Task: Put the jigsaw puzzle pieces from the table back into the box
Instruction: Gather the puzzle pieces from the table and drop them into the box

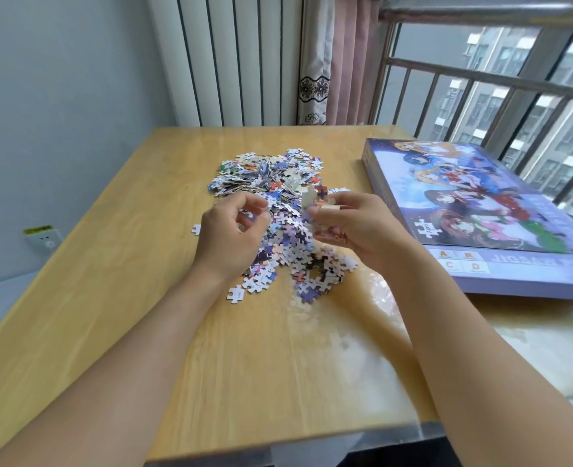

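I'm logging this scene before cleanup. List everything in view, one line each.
pieces: one loose heap, many, multicoloured, middle of table; a few strays at its edges
box: one, purple with cartoon picture, closed, right side of table
table: one, light wood
radiator: one, white, behind table
curtain: one, pink, by window
window bars: grey, far right
socket: one, white, left wall
left hand: over heap's left side, fingers curled
right hand: over heap's right side, holding several pieces
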